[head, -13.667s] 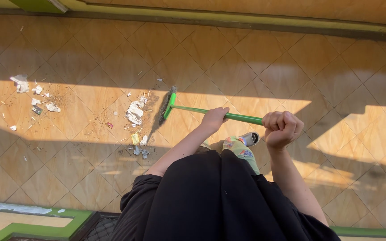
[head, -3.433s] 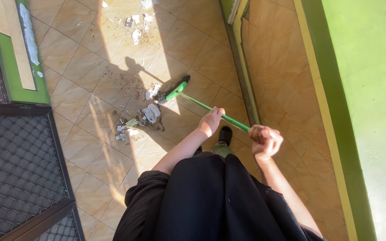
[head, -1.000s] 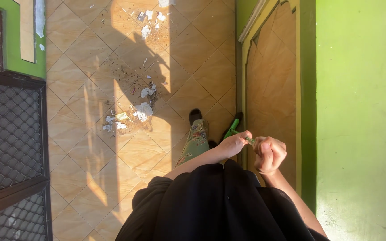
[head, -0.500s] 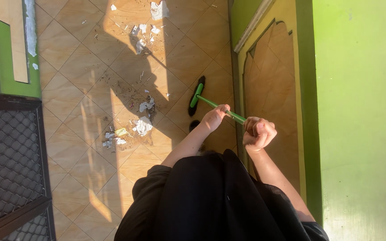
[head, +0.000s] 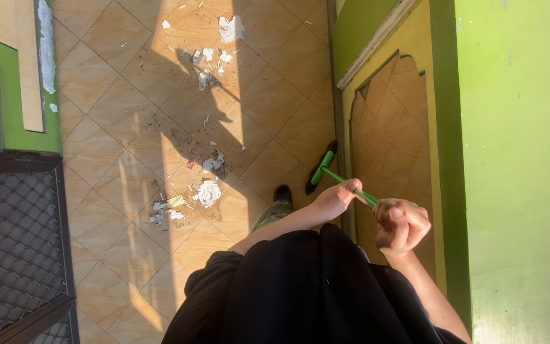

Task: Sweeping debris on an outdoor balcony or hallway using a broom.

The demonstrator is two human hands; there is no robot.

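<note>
One broom (head: 329,171), head up-left, diagonal.

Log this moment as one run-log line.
left hand: grips green broom handle | right hand: fist on handle top | broom head: on tile by wall base | paper scraps: left of broom

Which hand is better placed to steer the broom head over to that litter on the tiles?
Probably the left hand. It grips the green broom lower on the handle, nearer the head, and sits on the side of the paper scraps. The right hand holds the handle's top end, farther from the pile.
</note>
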